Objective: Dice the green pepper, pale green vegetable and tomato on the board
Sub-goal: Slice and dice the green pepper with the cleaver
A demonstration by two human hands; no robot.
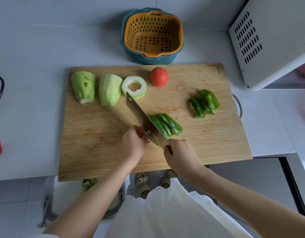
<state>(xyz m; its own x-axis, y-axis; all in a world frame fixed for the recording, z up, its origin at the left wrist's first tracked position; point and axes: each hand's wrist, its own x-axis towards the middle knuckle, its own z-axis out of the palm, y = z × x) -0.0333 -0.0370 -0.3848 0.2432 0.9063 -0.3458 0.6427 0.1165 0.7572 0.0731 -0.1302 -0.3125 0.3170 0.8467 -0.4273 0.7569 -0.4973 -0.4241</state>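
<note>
green pepper: a bundle of strips near the middle of the board, lying under the knife; a second heap sits toward the board's right edge.
left hand: fingers curled down onto the near end of the bundle, just beside the blade.
right hand: wrapped around the knife handle, over the board's near half.
risk to fingers: the blade runs close to the left hand's knuckles, so a slanted or hurried cut could nick them.
risk of slipping: the strips are glossy and curved, so they may slide or fan apart under the edge and give uneven dice.
risk of rolling: the tomato is whole and round at the board's far edge, and a jolt could send it onto the counter.
risk of shifting: the board's near edge seems to overhang the counter, so hard chopping might move it.
count, pepper heaps: two.
count, pale green vegetable: three pieces at the board's far left, two chunks and one hollow ring.
count, tomato: one.
count, knife: one.
</note>
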